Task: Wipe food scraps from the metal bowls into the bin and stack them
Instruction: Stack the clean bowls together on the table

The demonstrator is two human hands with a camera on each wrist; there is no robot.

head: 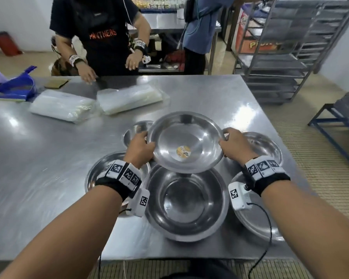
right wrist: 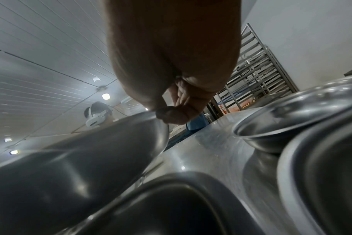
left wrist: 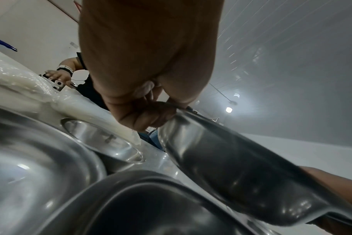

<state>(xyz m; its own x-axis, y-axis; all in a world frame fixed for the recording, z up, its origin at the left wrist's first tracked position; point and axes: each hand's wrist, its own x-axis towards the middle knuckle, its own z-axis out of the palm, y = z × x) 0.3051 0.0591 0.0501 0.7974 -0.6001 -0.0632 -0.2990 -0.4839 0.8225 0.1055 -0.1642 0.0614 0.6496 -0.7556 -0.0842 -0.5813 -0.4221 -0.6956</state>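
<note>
1. left hand pinches the rim of the raised bowl at its 9 o'clock, thumb over the lip & fingers curled under; left wrist cam shows the same pinch.
2. right hand does the same at 3 o'clock, thumb on top, fingers under the rim; right wrist cam confirms it.
3. raised bowl is off the steel table, held roughly level, its near edge overlapping the far rim of the deep bowl at the table's 6 o'clock. round sticker sits in its base; no scraps i can make out inside.
4. other bowls ring it: one at 7 o'clock, a small one at 10 o'clock, one at 2 o'clock, one at 5 o'clock partly under the right wrist.
5. no bin in any view, so can't say which way the scraps go.
6. my read: this is the stacking step. to do it well, keep the rim level, centre it over the deep bowl before lowering, & let go w/ both hands together so it seats w/o rocking.
7. watch the wrist cams & cables: they hang close to the bowl rims.
8. far side: two plastic bags, a blue dustpan, another person at 12 o'clock.
</note>
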